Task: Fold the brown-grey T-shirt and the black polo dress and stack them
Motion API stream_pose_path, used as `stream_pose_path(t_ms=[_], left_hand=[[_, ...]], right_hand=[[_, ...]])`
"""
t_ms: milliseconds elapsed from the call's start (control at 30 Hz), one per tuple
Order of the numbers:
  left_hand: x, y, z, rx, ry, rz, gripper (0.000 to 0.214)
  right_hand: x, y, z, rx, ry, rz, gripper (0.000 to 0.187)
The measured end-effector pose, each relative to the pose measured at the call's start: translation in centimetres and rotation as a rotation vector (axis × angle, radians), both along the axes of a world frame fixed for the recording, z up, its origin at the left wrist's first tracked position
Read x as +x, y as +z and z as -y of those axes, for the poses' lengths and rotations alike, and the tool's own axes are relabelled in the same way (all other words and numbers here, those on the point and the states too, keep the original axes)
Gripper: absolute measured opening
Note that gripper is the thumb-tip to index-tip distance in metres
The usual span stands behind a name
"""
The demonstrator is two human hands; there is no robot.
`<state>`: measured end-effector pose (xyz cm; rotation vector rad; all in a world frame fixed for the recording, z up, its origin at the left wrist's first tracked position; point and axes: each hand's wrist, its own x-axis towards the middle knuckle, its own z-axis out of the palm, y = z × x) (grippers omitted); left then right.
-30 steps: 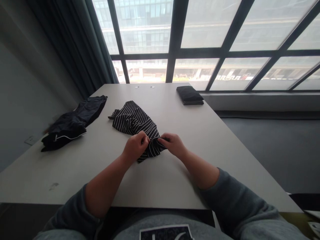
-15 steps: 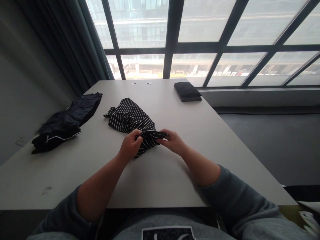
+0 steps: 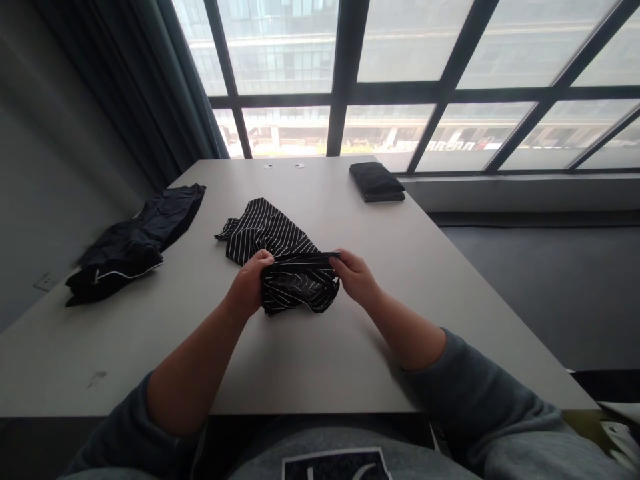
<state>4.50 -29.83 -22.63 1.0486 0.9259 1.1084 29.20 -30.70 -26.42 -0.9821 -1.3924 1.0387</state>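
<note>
A black garment with thin white stripes (image 3: 273, 230) lies crumpled at the middle of the white table (image 3: 310, 360). Its near edge is lifted and stretched into a straight band between my two hands. My left hand (image 3: 249, 283) grips the left end of that edge, thumb on top. At the right end, my right hand (image 3: 354, 275) pinches the band between thumb and fingers. Loose striped cloth hangs below the band onto the tabletop. The garment's far part spreads away to the upper left, bunched at its tip. Which kind of garment it is, I cannot tell.
Dark clothing with a white trim line (image 3: 137, 233) lies along the table's left edge. A folded black cloth (image 3: 377, 181) sits at the far right corner. Two small round white fittings (image 3: 299, 166) are set near the far edge. Behind stands a large window (image 3: 390, 133).
My hands have moved apart, the left one leftward and the right one slightly right. The gathered edge between them is now pulled straight, and the cloth below has spread wider.
</note>
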Motion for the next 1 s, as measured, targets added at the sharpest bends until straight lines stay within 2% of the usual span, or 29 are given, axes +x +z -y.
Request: stream_pose_path(t_ms=[167,267,367,467,600,667,733,833,933,1000], left_hand=[[-0.8,0.0,-0.5,0.059,0.047,0.058,0.05],[-1.3,-0.1,-0.8,0.083,-0.006,0.064,0.062],[-1.6,-0.3,-1.1,0.12,-0.069,0.038,0.062],[-1.8,-0.6,-1.3,0.247,-0.001,-0.165,0.047],[-2.1,-0.9,-1.4,0.568,0.338,-0.714,0.015],[-2.3,-0.8,-1.3,0.685,0.422,-0.862,0.013],[-2.4,-0.7,-1.3,0.663,0.422,-0.931,0.015],[-2.3,-0.7,-1.2,0.51,0.329,-0.981,0.028],[-1.9,-0.7,-0.8,0.481,0.232,-0.919,0.04],[-1.5,-0.6,-0.4,0.546,0.228,-0.835,0.043]], right_hand=[[0.0,-0.6,-0.4,-0.016,0.125,0.09,0.046],[0.0,-1.1,-0.6,-0.011,0.218,0.247,0.041],[-0.1,-1.4,-0.5,-0.013,0.255,0.359,0.033],[-0.2,-1.3,-0.4,-0.006,0.225,0.25,0.036],[-0.1,-0.7,-0.4,-0.031,0.042,0.178,0.038],[-0.2,-0.4,-0.3,-0.059,0.018,0.18,0.038],[-0.5,-0.4,-0.2,-0.111,0.074,0.132,0.037],[-1.0,-0.5,-0.1,-0.258,0.143,-0.076,0.038],[-1.1,-0.6,-0.5,-0.413,0.061,-0.383,0.037],[-0.8,-0.5,-0.9,-0.43,-0.029,-0.552,0.033]])
